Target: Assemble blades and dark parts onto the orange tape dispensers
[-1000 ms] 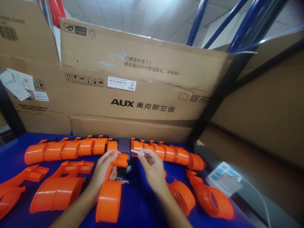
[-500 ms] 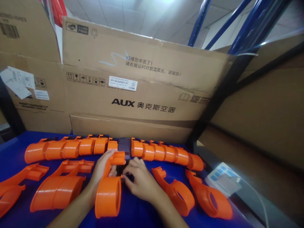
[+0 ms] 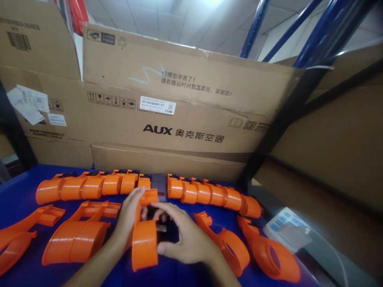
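My left hand (image 3: pixel 131 213) is closed around the neck of an orange plastic part (image 3: pixel 145 245), which has a wide round band below and a short ribbed piece on top. The part is held upright above the blue surface. My right hand (image 3: pixel 185 233) is curved against its right side, thumb at the band and fingers up near the neck. A small greyish piece (image 3: pixel 161 228) shows between the right hand and the band; what it is I cannot make out. Some fingertips are hidden behind the part.
Several similar orange parts (image 3: pixel 95 187) with black bits stand in a row at the back of the blue surface (image 3: pixel 176 275). More lie left and right, including an orange part (image 3: pixel 233 249). A dark flat device (image 3: pixel 159 187) sits mid-row. Behind rises a cardboard panel (image 3: pixel 185 83); right, a white-blue device (image 3: pixel 287 229) with cable.
My right hand has opened out from a pinch beside the part and now spreads against its band and neck. The held part has shifted slightly right and turned a little.
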Tool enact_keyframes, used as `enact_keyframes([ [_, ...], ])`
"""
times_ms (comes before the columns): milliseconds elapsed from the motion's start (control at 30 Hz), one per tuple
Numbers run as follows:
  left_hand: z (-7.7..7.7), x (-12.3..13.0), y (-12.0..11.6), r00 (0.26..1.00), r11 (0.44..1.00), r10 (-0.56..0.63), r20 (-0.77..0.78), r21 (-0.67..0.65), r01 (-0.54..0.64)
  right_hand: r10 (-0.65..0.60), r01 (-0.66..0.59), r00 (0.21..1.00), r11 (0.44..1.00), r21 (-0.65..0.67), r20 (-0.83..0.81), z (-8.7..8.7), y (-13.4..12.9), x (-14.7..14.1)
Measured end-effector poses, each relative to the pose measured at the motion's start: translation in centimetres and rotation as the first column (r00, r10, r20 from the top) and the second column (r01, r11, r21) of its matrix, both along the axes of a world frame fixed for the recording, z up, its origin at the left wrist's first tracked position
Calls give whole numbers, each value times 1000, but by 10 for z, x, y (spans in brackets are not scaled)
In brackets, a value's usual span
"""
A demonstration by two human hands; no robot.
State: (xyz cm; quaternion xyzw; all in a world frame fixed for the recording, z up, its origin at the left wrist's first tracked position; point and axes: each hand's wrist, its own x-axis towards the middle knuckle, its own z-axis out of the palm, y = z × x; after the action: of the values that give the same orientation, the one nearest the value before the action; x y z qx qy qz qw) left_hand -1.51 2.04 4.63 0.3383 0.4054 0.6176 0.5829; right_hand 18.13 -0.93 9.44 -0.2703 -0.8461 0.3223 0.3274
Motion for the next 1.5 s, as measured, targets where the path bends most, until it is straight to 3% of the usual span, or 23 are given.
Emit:
enact_keyframes([
  [167,8,0,-5,995,994,101,-12,32,-101,70,-69,998,997,-22,8,5,-6,-3],
  [367,6,6,-7,992,992,119,-29,32,-118,102,-102,995,994,-35,0,5,-7,-5],
  [433,8,2,-11,990,989,113,-86,107,-104,76,-77,996,996,-36,-37,3,-6,-4],
  [500,15,-8,-21,955,949,168,-243,303,-90,26,-29,995,999,-28,-94,1,-6,-2],
  [567,27,-21,-36,821,836,302,-484,549,16,-37,35,988,999,-16,-148,0,-8,0],
  [600,35,-28,-45,700,776,322,-638,601,190,-61,60,984,998,-12,-170,0,-10,0],
  [667,49,-42,-62,387,676,364,-847,526,516,-79,79,975,997,-9,-208,1,-14,-1],
  [700,55,-47,-68,256,655,403,-879,472,590,-74,73,974,997,-11,-215,1,-16,-2],
  [800,62,-65,-75,70,639,468,-881,392,662,-38,38,983,999,-5,-178,0,-17,-6],
  [967,54,-110,-68,-20,700,452,-892,341,627,-129,134,979,991,19,-158,-2,-5,-2],
  [1067,49,-132,-68,-36,696,420,-907,296,654,-208,218,957,976,29,-200,-3,-1,1],
  [1200,42,-136,-72,-55,694,326,-944,199,692,-227,241,954,970,46,-197,-4,-1,1],
  [1400,26,-145,-73,-99,719,312,-945,167,674,-231,251,950,965,73,-211,-3,1,0],
  [1500,23,-152,-73,-155,737,284,-946,112,666,-228,252,946,964,82,-231,-3,2,1],
])
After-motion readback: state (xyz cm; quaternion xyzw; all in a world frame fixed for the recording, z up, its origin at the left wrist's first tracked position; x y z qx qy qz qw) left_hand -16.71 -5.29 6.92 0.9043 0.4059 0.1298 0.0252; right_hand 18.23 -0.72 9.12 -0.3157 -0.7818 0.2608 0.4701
